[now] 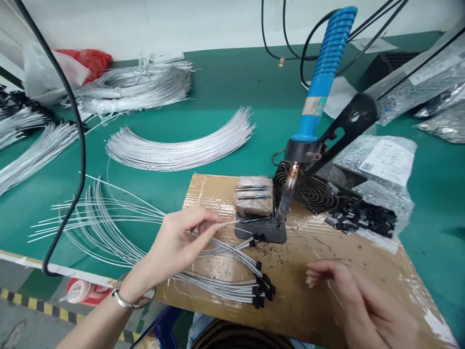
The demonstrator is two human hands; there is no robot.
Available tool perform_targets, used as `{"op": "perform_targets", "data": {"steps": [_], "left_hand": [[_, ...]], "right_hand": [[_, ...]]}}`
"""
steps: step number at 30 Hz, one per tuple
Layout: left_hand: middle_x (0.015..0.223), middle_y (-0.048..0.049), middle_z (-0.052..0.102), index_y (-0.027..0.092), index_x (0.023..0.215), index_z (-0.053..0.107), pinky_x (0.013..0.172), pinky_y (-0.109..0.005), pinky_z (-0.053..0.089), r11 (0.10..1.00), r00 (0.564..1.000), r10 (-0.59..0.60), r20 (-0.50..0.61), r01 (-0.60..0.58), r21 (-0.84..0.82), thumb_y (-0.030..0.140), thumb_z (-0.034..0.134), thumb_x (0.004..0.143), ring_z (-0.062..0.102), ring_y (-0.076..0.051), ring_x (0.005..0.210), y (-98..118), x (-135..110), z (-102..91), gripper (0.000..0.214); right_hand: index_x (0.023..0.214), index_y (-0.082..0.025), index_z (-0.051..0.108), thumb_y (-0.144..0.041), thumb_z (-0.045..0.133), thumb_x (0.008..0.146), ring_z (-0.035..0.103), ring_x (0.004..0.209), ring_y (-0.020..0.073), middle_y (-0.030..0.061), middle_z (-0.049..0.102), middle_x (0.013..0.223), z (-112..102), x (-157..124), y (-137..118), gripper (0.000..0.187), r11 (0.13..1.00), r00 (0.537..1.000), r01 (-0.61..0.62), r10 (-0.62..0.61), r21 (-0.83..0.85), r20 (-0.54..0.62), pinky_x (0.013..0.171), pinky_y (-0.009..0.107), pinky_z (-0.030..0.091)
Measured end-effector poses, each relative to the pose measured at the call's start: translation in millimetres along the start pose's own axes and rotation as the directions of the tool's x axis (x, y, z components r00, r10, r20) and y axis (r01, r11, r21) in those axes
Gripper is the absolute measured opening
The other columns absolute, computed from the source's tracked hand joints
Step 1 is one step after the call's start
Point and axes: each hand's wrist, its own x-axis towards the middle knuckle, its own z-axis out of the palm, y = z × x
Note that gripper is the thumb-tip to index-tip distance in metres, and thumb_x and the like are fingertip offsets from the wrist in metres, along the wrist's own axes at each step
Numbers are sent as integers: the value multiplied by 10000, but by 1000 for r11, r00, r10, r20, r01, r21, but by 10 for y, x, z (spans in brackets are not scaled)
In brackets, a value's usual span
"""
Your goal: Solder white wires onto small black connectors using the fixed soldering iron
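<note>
My left hand [185,237] pinches a thin white wire [229,222] between thumb and fingertips. The wire's dark end reaches right, close to the tip of a blue-handled soldering iron [286,196] held in a black stand; whether they touch I cannot tell. Below my left hand lie white wires with black connectors [267,286] on their ends. At the lower right, my right hand [363,295] hovers over the cardboard, slightly blurred. Its fingers are curled together, and anything between them is hidden.
Beside the iron sit a brownish sponge block [254,206] with metal rods on it and a dark coil [308,194]. Loose black connectors [363,218] spill from a plastic bag. Wire bundles [181,150] lie behind on the green table [225,87]. A black cable [82,145] hangs at left.
</note>
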Motion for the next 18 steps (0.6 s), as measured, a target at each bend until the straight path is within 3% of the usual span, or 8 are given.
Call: {"op": "perform_targets", "data": {"steps": [2,3,5,8,10,13,16,18], "left_hand": [[895,70,665,219,1069,676,704,-173,455,998,998,60,30,-60,4,103,678,979,570,-28,760,76,-50,63,146],[908,68,662,223,1092,667,732,-176,463,997,996,80,39,-80,-6,93,669,983,580,-30,790,108,-72,93,169],[909,59,656,219,1108,657,748,-178,462,994,993,109,47,-109,-14,75,654,988,580,-34,808,159,-106,146,188],[910,35,654,191,1119,646,767,-202,454,985,984,171,49,-172,9,38,647,978,562,-54,818,200,-137,208,208],[936,17,658,167,1134,641,794,-216,450,980,978,200,53,-201,8,10,653,961,555,-64,848,210,-151,239,234],[933,6,649,147,1132,638,793,-226,439,978,977,206,56,-206,-19,-2,655,952,539,-70,853,211,-169,272,233],[927,4,647,140,1117,640,787,-227,433,977,977,209,51,-207,-43,10,654,960,530,-71,848,217,-178,288,204],[928,3,650,138,1113,642,787,-228,430,977,976,213,55,-211,-40,16,656,963,526,-73,845,227,-177,291,194]], "right_hand": [[911,-217,754,-434,610,1050,634,751,87,11,655,811,156,2,-212,295,935,958,-261,282,239,-58,778,176,479],[928,-203,757,-483,618,1037,574,651,76,17,637,801,224,10,-299,331,899,946,-311,325,308,7,714,209,456],[936,-160,739,-628,624,993,471,545,71,30,566,688,316,40,-424,485,808,880,-475,439,347,182,550,231,345],[943,-102,688,-755,604,946,362,461,43,17,478,572,357,106,-510,659,697,763,-634,492,336,420,484,188,233],[910,-95,663,-731,629,944,337,442,30,-3,434,530,369,131,-520,638,678,741,-654,486,336,463,476,173,214],[901,-131,698,-607,698,940,387,470,40,3,489,574,424,111,-494,477,749,804,-576,449,326,390,475,182,286],[920,-190,723,-420,700,959,471,561,57,9,595,741,508,59,-448,234,873,926,-363,299,325,232,520,195,365],[904,-210,711,-331,674,980,502,617,58,-4,601,787,547,35,-423,148,912,968,-242,203,330,147,562,189,388]]}}
